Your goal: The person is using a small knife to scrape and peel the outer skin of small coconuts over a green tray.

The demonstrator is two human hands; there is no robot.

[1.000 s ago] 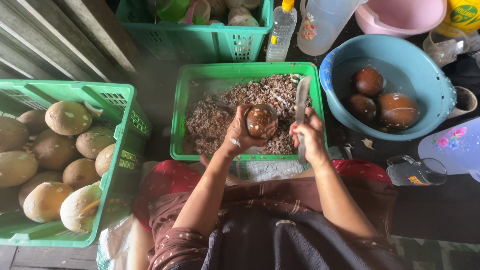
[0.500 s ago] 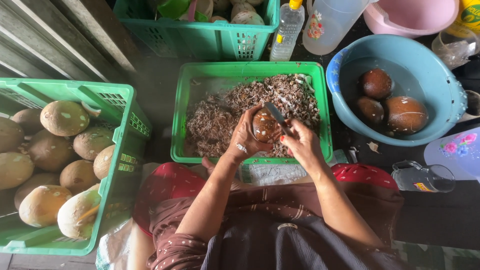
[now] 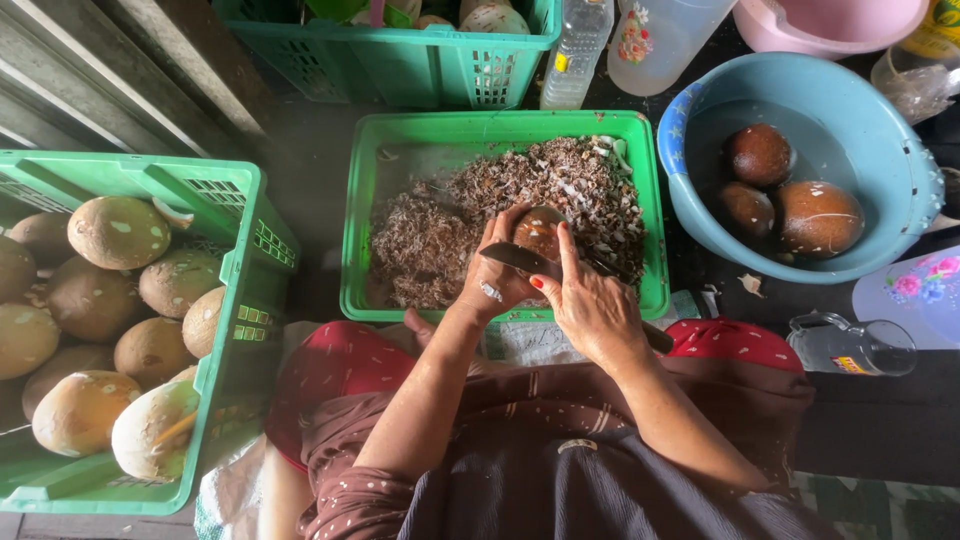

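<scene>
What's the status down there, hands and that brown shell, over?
Left hand cupping brown coconut shell. Right hand pressing knife blade across it. Green crate of shavings beneath; nothing blocking.

Soft daylight, sharp focus, wide-angle bowing

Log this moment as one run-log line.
left hand: holds brown coconut | right hand: knife blade against coconut | over green crate of husk shavings | blue basin: three peeled coconuts in water

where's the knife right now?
In the head view, the dark-bladed knife is in the right hand, its blade lying across the brown coconut held by the left hand, above the green plastic crate of shavings.
</scene>
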